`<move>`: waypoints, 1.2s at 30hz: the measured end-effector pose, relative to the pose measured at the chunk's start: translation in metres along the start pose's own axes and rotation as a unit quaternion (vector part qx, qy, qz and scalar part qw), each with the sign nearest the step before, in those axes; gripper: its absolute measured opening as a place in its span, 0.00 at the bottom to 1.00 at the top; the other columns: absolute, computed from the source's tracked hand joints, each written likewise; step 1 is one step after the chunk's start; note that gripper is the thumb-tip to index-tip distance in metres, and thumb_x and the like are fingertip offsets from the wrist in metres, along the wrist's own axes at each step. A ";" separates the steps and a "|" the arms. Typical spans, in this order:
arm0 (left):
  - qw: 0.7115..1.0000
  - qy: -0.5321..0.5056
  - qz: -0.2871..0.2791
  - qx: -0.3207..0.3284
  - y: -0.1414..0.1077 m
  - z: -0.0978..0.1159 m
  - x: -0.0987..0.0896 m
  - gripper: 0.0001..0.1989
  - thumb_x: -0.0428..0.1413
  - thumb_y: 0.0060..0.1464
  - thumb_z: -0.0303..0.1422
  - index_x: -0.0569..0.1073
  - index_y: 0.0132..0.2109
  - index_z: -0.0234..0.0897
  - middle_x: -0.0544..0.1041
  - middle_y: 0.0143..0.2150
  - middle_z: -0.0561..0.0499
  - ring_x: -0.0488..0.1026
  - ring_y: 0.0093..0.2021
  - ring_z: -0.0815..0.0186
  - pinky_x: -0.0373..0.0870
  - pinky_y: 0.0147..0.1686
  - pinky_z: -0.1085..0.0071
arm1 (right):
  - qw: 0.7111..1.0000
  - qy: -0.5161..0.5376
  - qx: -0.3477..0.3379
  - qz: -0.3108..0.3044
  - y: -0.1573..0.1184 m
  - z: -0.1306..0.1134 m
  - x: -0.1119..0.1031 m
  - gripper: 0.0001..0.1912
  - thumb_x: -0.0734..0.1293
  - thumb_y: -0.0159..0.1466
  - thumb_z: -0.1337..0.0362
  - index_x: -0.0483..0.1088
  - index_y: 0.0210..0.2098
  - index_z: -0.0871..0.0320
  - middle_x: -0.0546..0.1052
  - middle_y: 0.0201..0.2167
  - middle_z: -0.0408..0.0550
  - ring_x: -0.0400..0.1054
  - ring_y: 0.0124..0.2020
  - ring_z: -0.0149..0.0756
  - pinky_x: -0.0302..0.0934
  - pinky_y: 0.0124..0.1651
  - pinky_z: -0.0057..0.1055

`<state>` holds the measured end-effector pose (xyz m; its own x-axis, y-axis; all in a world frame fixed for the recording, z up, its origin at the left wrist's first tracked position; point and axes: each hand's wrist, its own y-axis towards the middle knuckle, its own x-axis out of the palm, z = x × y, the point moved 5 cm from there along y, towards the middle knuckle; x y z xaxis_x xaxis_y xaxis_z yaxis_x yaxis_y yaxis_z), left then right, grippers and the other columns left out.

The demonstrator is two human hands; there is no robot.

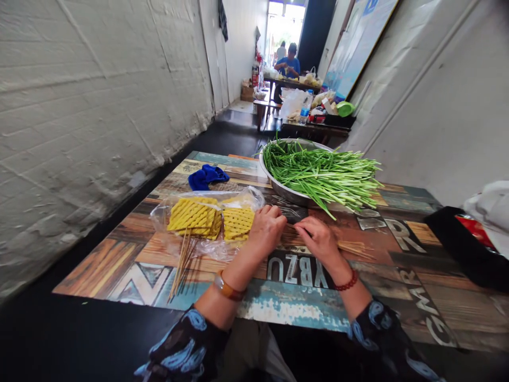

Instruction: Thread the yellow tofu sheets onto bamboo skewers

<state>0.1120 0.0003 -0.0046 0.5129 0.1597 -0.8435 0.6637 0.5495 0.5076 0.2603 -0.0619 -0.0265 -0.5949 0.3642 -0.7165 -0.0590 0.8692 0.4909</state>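
Note:
My left hand (267, 228) has its fingers curled closed at the right edge of a clear plastic bag (159, 215). Scored yellow slabs (194, 216), which look like tofu sheets, lie on the bag in two stacks. My right hand (318, 236) is just to the right, thumb and fingers pinched together and pointing at the left one. Whatever either hand grips is too small or hidden to make out. Thin wooden skewers (356, 248) stick out on the table past my right hand. Another bunch of skewers (181, 265) rests against the bag's front edge.
Behind my hands stands a metal bowl (274, 182) heaped with garlic chives (322, 172). A blue cloth (207, 176) lies at the back left of the patterned table (131, 249). Black and white items (465, 244) sit at right. Farther off, a person in blue (289, 64) works at another table.

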 end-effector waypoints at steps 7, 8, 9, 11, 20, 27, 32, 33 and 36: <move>0.994 -0.103 0.011 -0.042 0.001 -0.008 0.003 0.06 0.56 0.60 0.28 0.77 0.34 0.36 0.75 0.39 0.46 0.70 0.42 0.60 0.67 0.43 0.62 | 0.999 0.008 -0.034 0.007 -0.001 0.003 -0.002 0.13 0.61 0.72 0.64 0.77 0.38 0.57 0.79 0.35 0.52 0.74 0.37 0.39 0.66 0.42 0.36; 0.993 -0.114 0.014 -0.041 0.001 -0.009 0.004 0.06 0.57 0.59 0.28 0.77 0.34 0.36 0.75 0.39 0.46 0.70 0.42 0.60 0.68 0.43 0.62 | 0.999 0.002 -0.038 0.005 -0.001 0.002 -0.003 0.13 0.61 0.72 0.64 0.77 0.38 0.57 0.80 0.35 0.51 0.74 0.37 0.39 0.66 0.42 0.36; 0.991 -0.123 0.016 -0.038 0.002 -0.009 0.005 0.06 0.57 0.59 0.28 0.77 0.34 0.36 0.75 0.39 0.46 0.70 0.42 0.60 0.68 0.43 0.62 | 0.999 -0.006 -0.041 0.002 -0.002 0.001 -0.004 0.13 0.61 0.72 0.64 0.78 0.38 0.57 0.80 0.36 0.51 0.74 0.37 0.39 0.65 0.42 0.36; 0.990 -0.137 0.017 -0.029 0.002 -0.010 0.006 0.08 0.56 0.60 0.29 0.77 0.33 0.36 0.75 0.38 0.46 0.70 0.42 0.60 0.68 0.43 0.62 | 0.999 -0.034 -0.041 0.001 -0.002 -0.001 -0.007 0.13 0.62 0.71 0.64 0.78 0.38 0.57 0.81 0.36 0.50 0.74 0.38 0.40 0.64 0.43 0.37; 0.994 -0.100 0.026 0.019 0.007 -0.012 0.006 0.12 0.54 0.63 0.33 0.77 0.32 0.37 0.75 0.40 0.45 0.67 0.41 0.60 0.65 0.41 0.62 | 0.998 -0.053 -0.029 -0.008 0.001 -0.004 -0.015 0.13 0.62 0.71 0.64 0.77 0.35 0.57 0.80 0.34 0.51 0.73 0.37 0.40 0.65 0.43 0.36; 0.987 -0.159 0.024 -0.007 0.007 -0.009 0.007 0.11 0.52 0.64 0.31 0.73 0.32 0.37 0.73 0.37 0.46 0.67 0.40 0.61 0.64 0.43 0.63 | 0.999 -0.008 -0.036 0.020 -0.001 -0.003 -0.009 0.11 0.61 0.71 0.65 0.75 0.38 0.57 0.79 0.36 0.52 0.73 0.39 0.41 0.66 0.43 0.37; 0.966 -0.253 0.033 -0.047 0.006 -0.017 0.013 0.08 0.55 0.60 0.28 0.71 0.30 0.37 0.71 0.32 0.49 0.69 0.38 0.62 0.65 0.41 0.64 | 0.998 0.037 -0.016 0.051 -0.001 -0.002 -0.005 0.10 0.62 0.70 0.65 0.76 0.37 0.56 0.79 0.34 0.50 0.74 0.37 0.39 0.67 0.41 0.35; 0.966 -0.253 0.027 -0.048 0.006 -0.018 0.014 0.08 0.55 0.59 0.27 0.71 0.30 0.37 0.71 0.33 0.49 0.69 0.38 0.62 0.65 0.42 0.64 | 0.997 0.042 -0.009 0.058 -0.001 -0.001 -0.006 0.10 0.63 0.70 0.66 0.76 0.36 0.56 0.79 0.34 0.50 0.74 0.36 0.39 0.67 0.41 0.35; 0.971 -0.234 0.008 -0.048 0.005 -0.017 0.016 0.07 0.56 0.57 0.25 0.73 0.31 0.36 0.72 0.34 0.48 0.69 0.39 0.61 0.65 0.43 0.62 | 0.996 0.040 -0.002 0.077 -0.001 -0.001 -0.006 0.10 0.63 0.69 0.66 0.76 0.35 0.56 0.79 0.33 0.50 0.74 0.36 0.39 0.67 0.41 0.35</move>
<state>0.1142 0.0196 -0.0185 0.7294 -0.2087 -0.6515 0.6110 0.6271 0.4832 0.2633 -0.0653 -0.0219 -0.6593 0.4646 -0.5912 0.0342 0.8040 0.5937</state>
